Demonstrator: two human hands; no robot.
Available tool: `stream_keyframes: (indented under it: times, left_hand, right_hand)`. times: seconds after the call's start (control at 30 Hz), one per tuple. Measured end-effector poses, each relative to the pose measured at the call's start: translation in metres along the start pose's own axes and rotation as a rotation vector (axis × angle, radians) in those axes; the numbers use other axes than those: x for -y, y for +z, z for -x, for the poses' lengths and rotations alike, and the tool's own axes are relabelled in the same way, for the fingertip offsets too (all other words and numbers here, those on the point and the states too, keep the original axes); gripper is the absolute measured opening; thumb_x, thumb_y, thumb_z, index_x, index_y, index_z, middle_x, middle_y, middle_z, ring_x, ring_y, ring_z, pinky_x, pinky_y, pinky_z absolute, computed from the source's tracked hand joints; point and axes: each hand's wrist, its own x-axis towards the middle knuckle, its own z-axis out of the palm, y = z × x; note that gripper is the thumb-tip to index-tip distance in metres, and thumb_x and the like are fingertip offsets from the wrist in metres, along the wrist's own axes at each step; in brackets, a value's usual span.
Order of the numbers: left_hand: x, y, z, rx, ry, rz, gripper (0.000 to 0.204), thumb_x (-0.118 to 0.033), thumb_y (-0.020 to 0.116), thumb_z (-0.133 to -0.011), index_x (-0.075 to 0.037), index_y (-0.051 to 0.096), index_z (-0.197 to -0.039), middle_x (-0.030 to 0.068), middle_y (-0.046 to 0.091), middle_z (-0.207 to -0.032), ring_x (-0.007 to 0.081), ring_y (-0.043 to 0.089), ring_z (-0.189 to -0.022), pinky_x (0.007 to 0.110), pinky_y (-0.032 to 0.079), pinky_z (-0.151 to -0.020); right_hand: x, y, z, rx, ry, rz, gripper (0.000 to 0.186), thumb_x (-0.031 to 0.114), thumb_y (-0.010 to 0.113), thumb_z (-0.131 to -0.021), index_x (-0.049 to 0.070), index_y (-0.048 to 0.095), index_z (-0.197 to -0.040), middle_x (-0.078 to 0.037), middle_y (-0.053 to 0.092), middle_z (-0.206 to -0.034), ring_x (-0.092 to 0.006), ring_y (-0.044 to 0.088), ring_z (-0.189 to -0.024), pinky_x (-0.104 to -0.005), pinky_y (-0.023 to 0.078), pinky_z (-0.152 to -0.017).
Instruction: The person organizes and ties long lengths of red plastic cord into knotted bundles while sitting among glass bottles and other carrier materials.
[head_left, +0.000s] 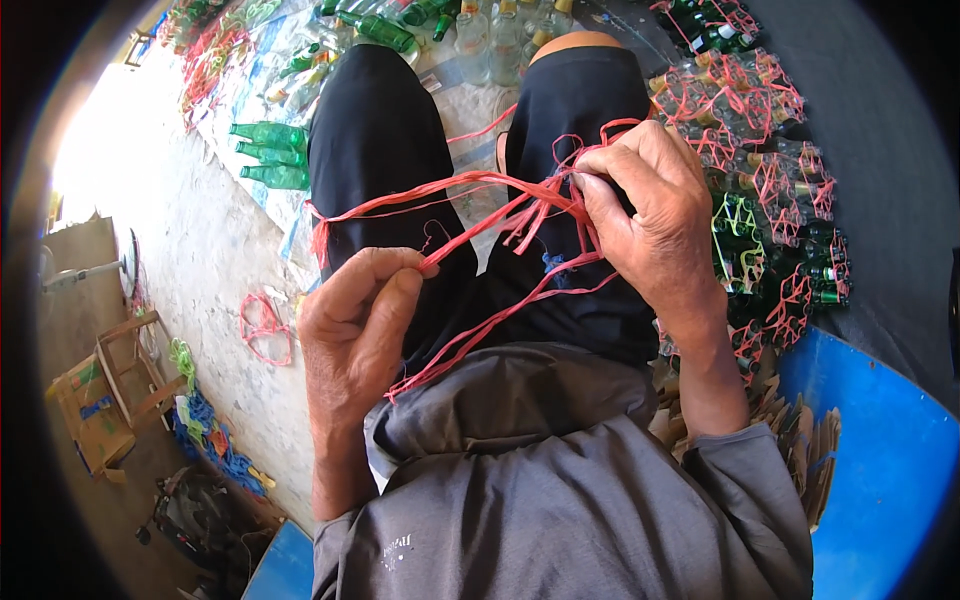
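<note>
Pink plastic twine stretches in several strands across my lap, between my two hands. My left hand pinches one strand between thumb and forefinger, over the left thigh. Above the right thigh, my right hand closes thumb and fingertips on the gathered, knotted part of the twine. Loose frayed ends hang just left of those fingertips. Another length of the twine sags low over the lap toward my grey shirt. A small blue scrap of string lies on the dark trousers below the knot.
Clear bottles tied with pink twine stand in bundles at the right. Green bottles lie beyond my left knee. A pink twine loop rests on the floor. Blue panels flank me; a wooden frame stands far left.
</note>
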Motion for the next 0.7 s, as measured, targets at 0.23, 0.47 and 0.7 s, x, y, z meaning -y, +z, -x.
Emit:
stream_keyframes:
  times: [0.23, 0.47, 0.7]
  left_hand:
    - [0.0, 0.002, 0.001, -0.053, -0.013, 0.034, 0.012, 0.001, 0.059, -0.095, 0.005, 0.068, -0.1, 0.0007, 0.068, -0.086, 0.0018, 0.052, -0.074, 0.017, 0.041, -0.065]
    - [-0.004, 0.001, 0.004, -0.087, -0.053, 0.059, 0.012, 0.001, 0.059, -0.095, 0.004, 0.069, -0.101, 0.0, 0.068, -0.086, 0.0014, 0.05, -0.072, 0.017, 0.039, -0.063]
    - [-0.001, -0.002, 0.007, -0.097, -0.122, 0.126, 0.012, 0.001, 0.06, -0.095, 0.004, 0.069, -0.101, 0.0005, 0.068, -0.089, 0.0016, 0.05, -0.074, 0.017, 0.039, -0.065]
  right_hand:
    - [0.004, 0.002, -0.003, 0.02, -0.007, 0.022, 0.016, 0.002, 0.072, -0.073, 0.008, 0.059, -0.081, -0.007, 0.053, -0.083, -0.0267, 0.055, -0.079, -0.0407, 0.045, -0.073]
    - [0.006, 0.006, 0.0, 0.029, -0.029, 0.082, 0.018, 0.002, 0.071, -0.074, 0.008, 0.057, -0.083, -0.008, 0.051, -0.085, -0.028, 0.055, -0.082, -0.0402, 0.045, -0.074]
    - [0.009, -0.01, 0.004, 0.09, 0.156, -0.303, 0.01, 0.002, 0.07, -0.08, 0.003, 0.061, -0.083, -0.009, 0.057, -0.081, -0.0255, 0.059, -0.077, -0.0368, 0.047, -0.07]
